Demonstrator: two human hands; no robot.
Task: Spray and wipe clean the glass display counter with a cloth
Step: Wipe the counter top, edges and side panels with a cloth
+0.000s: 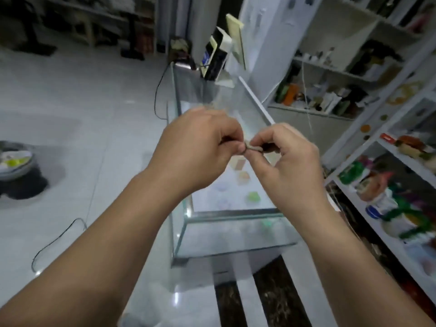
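Both my hands meet in the air above the long clear glass display worktop (236,212), which runs away from me between the white tiled floor (94,102) and the white shelves (387,147) packed with bottles and packets. My left hand (200,147) and right hand (283,161) sit side by side, and the curled fingers (232,143) of each pinch one small grey-brown folded strip (254,147) held between them. Blur keeps me from telling whether it is cloth. The strip is held off the glass, over the worktop's middle stretch. Small pastel boxes (253,197) lie inside the case under the top pane. A dark screen device (213,60) stands at the far end. A thin black cable (59,239) trails across the floor on my left.
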